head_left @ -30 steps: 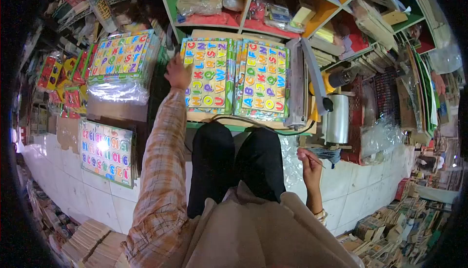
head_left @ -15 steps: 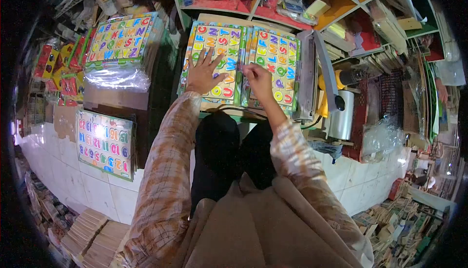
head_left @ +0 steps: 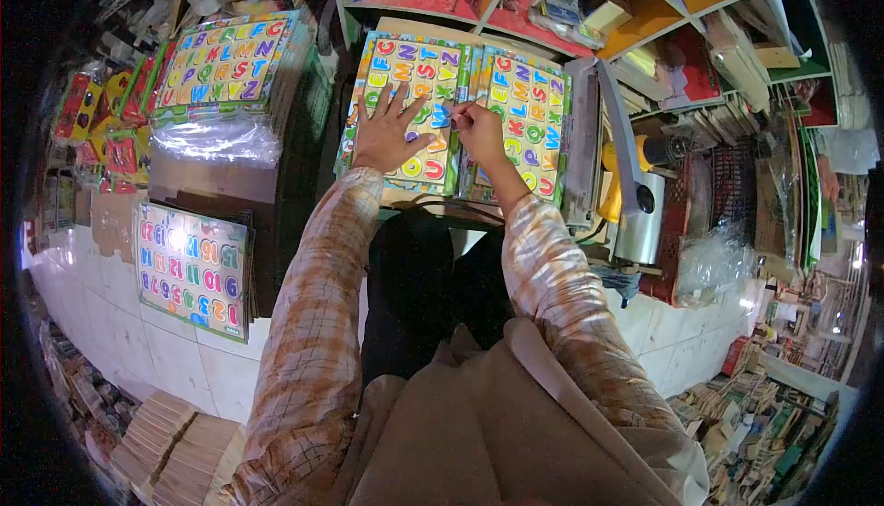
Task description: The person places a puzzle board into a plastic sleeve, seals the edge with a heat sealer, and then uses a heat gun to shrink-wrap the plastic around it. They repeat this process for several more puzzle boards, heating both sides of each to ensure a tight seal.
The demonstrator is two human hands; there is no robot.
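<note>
Two alphabet puzzle boards with bright letters lie side by side in front of me, the left board (head_left: 425, 163) and the right board (head_left: 528, 105). My left hand (head_left: 385, 135) rests on the left board, palm down with fingers spread, covering some of its letters. At that board's right edge, beside the blue W, my right hand (head_left: 481, 136) is closed in a pinch. Whatever sits between its fingertips is too small to make out. The right forearm passes over the lower left corner of the right board.
A grey device with a raised long arm (head_left: 619, 133) stands right of the boards. Left are a stack of alphabet boards (head_left: 221, 69) with plastic wrap (head_left: 216, 142) and number boards (head_left: 189, 267). Crowded shelves (head_left: 635, 18) rise behind. Wooden pieces (head_left: 175, 446) lie lower left.
My right hand has shifted slightly left and away from me along the left board's edge, its fingers still pinched. My left hand stays flat on the board. The view has moved a little.
</note>
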